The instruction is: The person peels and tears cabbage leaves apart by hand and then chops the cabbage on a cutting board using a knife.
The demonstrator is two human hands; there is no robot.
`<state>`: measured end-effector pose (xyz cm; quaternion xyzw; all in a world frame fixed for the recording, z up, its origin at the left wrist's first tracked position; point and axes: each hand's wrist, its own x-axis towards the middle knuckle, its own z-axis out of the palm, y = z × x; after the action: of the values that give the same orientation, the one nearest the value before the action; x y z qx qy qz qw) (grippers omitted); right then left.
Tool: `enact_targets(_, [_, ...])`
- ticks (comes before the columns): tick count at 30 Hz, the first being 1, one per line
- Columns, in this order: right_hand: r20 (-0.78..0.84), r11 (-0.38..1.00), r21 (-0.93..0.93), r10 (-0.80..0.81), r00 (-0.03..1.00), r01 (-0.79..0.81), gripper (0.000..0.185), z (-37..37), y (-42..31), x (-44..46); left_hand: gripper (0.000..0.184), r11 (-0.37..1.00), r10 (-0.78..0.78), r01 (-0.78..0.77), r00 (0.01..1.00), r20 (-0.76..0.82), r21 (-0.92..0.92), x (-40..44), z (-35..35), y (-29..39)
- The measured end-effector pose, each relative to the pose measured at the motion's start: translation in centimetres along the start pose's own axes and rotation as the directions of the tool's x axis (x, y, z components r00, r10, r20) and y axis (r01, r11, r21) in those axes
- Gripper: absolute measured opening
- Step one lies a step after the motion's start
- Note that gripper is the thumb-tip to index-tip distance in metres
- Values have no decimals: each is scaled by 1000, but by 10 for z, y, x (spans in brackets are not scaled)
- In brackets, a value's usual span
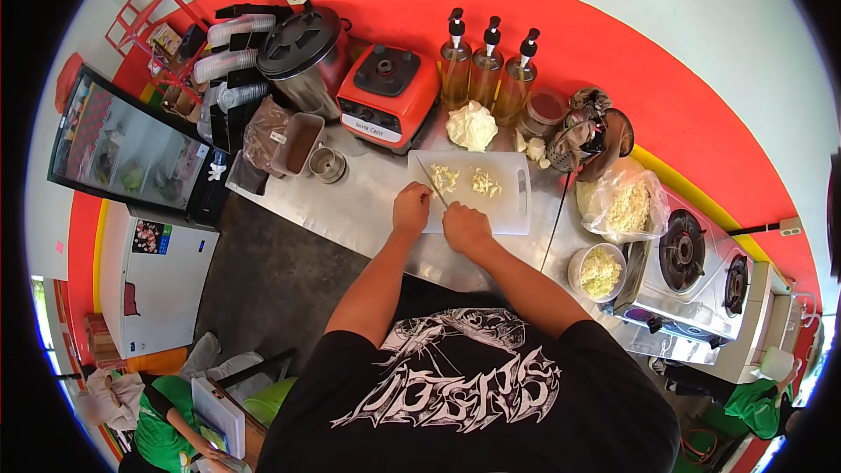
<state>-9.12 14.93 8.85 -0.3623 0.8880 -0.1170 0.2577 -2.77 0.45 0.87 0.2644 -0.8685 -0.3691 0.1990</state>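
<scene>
My right hand [466, 228] is closed round the handle of a knife [432, 182], whose blade slants up and left across a white cutting board [514, 218]. At the board's left edge, my left hand [410, 208] is curled with its fingertips close to the blade; anything in its fingers is hidden. Between the blade and the board's middle lies a pile of chopped cabbage [445, 178]. A second small pile of chopped cabbage [485, 182] sits to its right. Behind the board rests a pale cabbage head [471, 126].
A red blender base [385, 92] and several oil pump bottles [485, 70] line the wall. On the right are a bowl of shredded cabbage [599, 273], a plastic bag of shreds [626, 206] and a gas stove [692, 271]. A metal cup [327, 164] stands left. People sit behind.
</scene>
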Motion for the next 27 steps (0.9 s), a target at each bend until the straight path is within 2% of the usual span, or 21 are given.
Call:
enact_targets(3, [-23,999,-40,-2,1000,1,28,24,8,3,10,998,65,-65,998,6,23,1,-4,4])
enact_targets(6, [-10,1000,20,0,1000,0,35,20,8,13,10,998,54,-55,998,19,11,1,-6,6])
enact_targets(12, [-8,996,-15,-89,996,89,30,-2,6,11,7,999,-21,22,999,28,-31,1,-5,5])
enact_targets(18, [14,999,16,27,1000,-28,35,24,10,1,9,999,-50,50,999,-6,-5,0,-1,5])
enact_targets(21, [-29,1000,31,-6,1000,7,35,19,10,13,9,1000,-18,18,1000,-9,-21,-1,-2,4])
enact_targets(27, [-15,998,20,-57,998,57,31,-1,4,4,8,997,-66,65,998,-5,-52,1,-1,0])
